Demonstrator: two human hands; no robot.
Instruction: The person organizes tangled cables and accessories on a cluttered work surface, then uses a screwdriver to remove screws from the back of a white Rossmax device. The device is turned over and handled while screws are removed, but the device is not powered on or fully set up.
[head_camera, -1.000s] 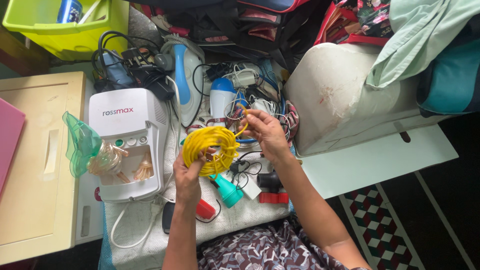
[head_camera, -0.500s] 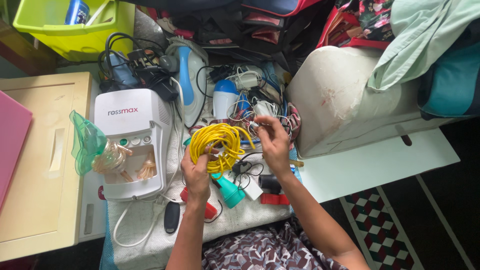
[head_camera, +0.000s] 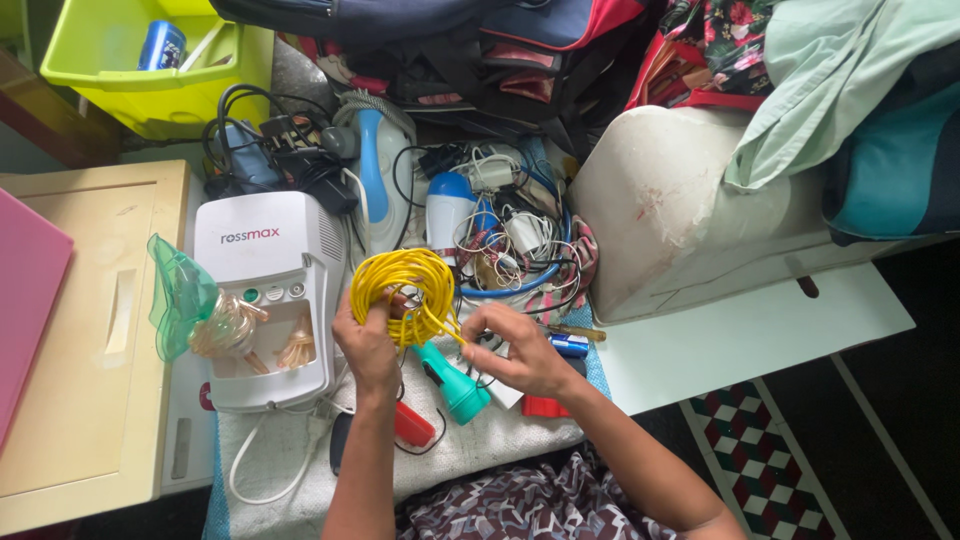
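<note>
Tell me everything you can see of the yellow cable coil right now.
The yellow cable coil is a thin, plastic-looking cord wound into a loose round bundle of many loops. It is held above the cluttered table, beside the white machine. The left hand grips its lower left edge; the right hand pinches a strand running from its lower right. A teal flashlight lies just below it. Its ends are not visible.
</note>
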